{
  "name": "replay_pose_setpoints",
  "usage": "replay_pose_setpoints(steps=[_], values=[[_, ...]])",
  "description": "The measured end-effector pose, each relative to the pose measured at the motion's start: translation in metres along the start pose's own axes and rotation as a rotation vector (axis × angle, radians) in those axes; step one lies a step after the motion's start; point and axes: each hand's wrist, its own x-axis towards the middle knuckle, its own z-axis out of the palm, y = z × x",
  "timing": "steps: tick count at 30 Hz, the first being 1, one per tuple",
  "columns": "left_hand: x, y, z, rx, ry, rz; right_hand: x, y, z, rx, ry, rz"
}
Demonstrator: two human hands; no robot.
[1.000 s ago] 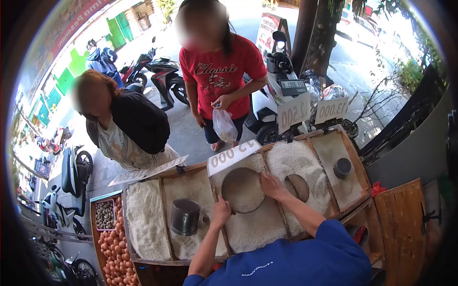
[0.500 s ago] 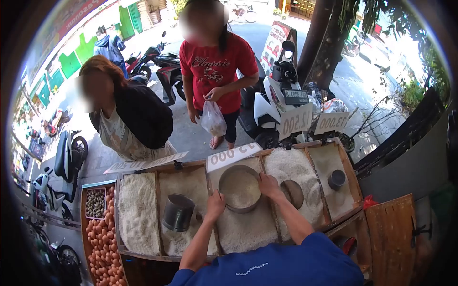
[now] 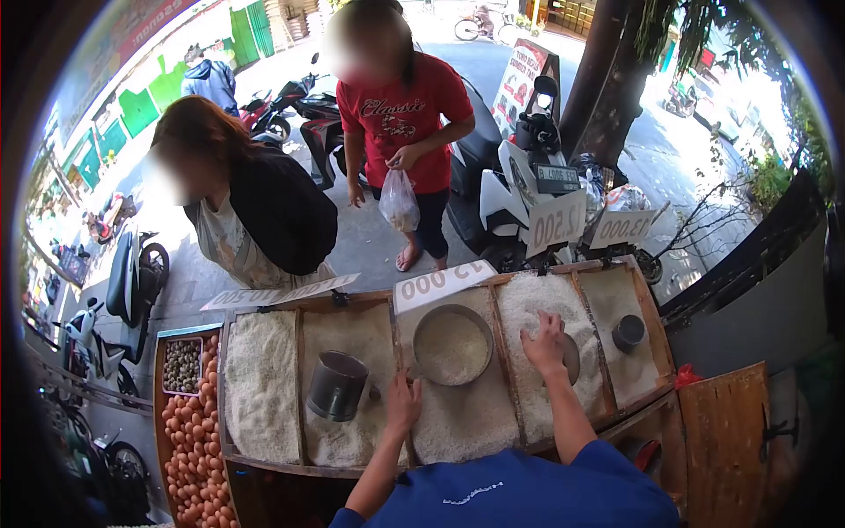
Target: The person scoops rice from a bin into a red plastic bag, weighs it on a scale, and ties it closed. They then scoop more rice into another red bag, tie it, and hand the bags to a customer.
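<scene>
A round metal pan (image 3: 452,346) with some rice in it rests on the rice of the middle compartment. My left hand (image 3: 404,400) is just left of the pan, over the divider, fingers apart and holding nothing. Over the rice (image 3: 523,304) of the compartment to the right, my right hand (image 3: 544,345) has its fingers spread and is empty. Beside it, a round brownish object (image 3: 570,359) lies partly behind my wrist. A dark metal measuring can (image 3: 337,385) sits tilted in the second compartment from the left, and a smaller dark can (image 3: 628,333) stands in the far-right one.
Eggs (image 3: 191,449) and a tray of small eggs (image 3: 183,366) are at the left. Price signs (image 3: 444,286) line the back edge. Beyond stand a person in a red shirt (image 3: 400,123), holding a plastic bag (image 3: 400,202), and a person in a dark jacket (image 3: 280,216).
Both my hands have let go of the pan. The left moved down beside it, the right moved right over the neighbouring rice. The whole view has shifted slightly.
</scene>
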Motion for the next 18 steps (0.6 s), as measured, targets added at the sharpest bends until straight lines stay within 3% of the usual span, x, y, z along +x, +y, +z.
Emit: replay_pose_setpoints(steps=[3,5,6,8,11,13,15,18], values=[[-0.038,0.000,-0.011,0.099,-0.028,0.079,-0.006,0.016,-0.010,0.039,0.005,-0.075],[-0.060,0.000,-0.011,0.189,-0.008,0.139,-0.015,0.016,-0.024,-0.292,0.237,-0.197],[-0.068,0.001,-0.014,0.182,-0.034,0.150,-0.018,0.011,-0.034,-0.299,0.225,-0.198],[-0.085,-0.001,-0.019,0.176,-0.083,0.149,-0.020,0.001,-0.054,-0.309,-0.256,0.279],[-0.103,-0.003,-0.014,0.193,-0.127,0.148,-0.021,0.039,-0.044,-0.253,-0.370,0.306],[-0.114,-0.008,-0.009,0.374,-0.173,0.172,-0.022,0.057,-0.056,-0.280,-0.367,0.231],[-0.119,-0.013,-0.008,0.371,-0.209,0.160,-0.024,0.052,-0.084,-0.333,-0.213,0.099],[-0.131,-0.017,-0.004,0.365,-0.270,0.150,-0.032,0.014,-0.149,-0.234,-0.135,0.052]])
